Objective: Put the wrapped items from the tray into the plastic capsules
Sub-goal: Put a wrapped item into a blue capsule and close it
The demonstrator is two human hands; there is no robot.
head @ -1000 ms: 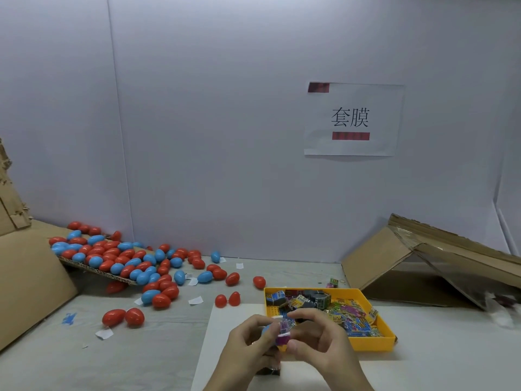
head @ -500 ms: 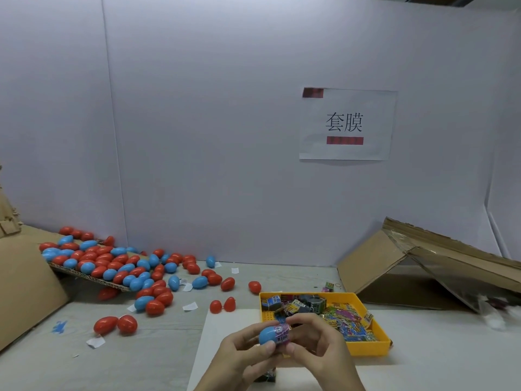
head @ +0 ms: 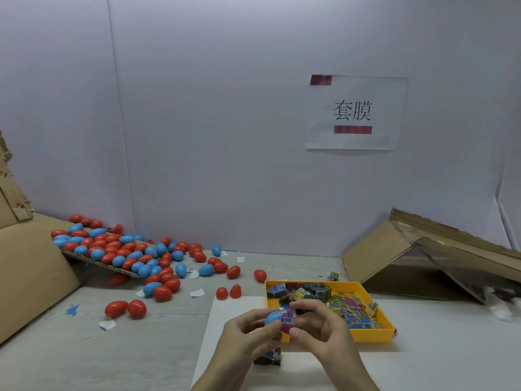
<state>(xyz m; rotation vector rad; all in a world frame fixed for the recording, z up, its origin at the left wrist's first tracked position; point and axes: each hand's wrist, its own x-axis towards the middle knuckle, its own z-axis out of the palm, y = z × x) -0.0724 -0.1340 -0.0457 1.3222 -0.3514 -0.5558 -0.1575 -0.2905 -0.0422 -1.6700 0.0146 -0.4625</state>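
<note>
Head view, starting at the left edge: one large cardboard sheet [head: 25,277] leans at the side of the grey table [head: 141,362]. Beside it, one corrugated cardboard flap [head: 93,259] carries a heap of red and blue capsules [head: 112,248]. They are too many and too overlapped to count, and they spill off its right end onto the table. In front of the heap, two red capsules [head: 125,308] lie touching, apart from the rest. A blue mark [head: 72,309] is to their left, and several white paper scraps [head: 106,324] lie around. Further right, two small red pieces [head: 229,292] sit side by side at the back edge of one white sheet [head: 234,306].

Both hands meet low in the middle, over that sheet. The left hand [head: 245,334] has its fingers and thumb curled round one blue capsule [head: 273,318]. The right hand [head: 324,334] pinches one purple wrapped item [head: 287,320], which has a barcode, against the capsule's right end. I cannot tell how far in it sits. One dark packet [head: 267,358] lies under the hands, partly hidden by them.

Just behind and to the right stands one yellow tray [head: 372,335], its near-left corner covered by the right hand. It holds a jumble of wrapped items [head: 349,309] that cannot be counted. One small packet [head: 334,276] lies behind the tray. One paper sign [head: 356,112] hangs on the wall above. At the far right, one folded cardboard piece [head: 423,249] stands like a tent.
</note>
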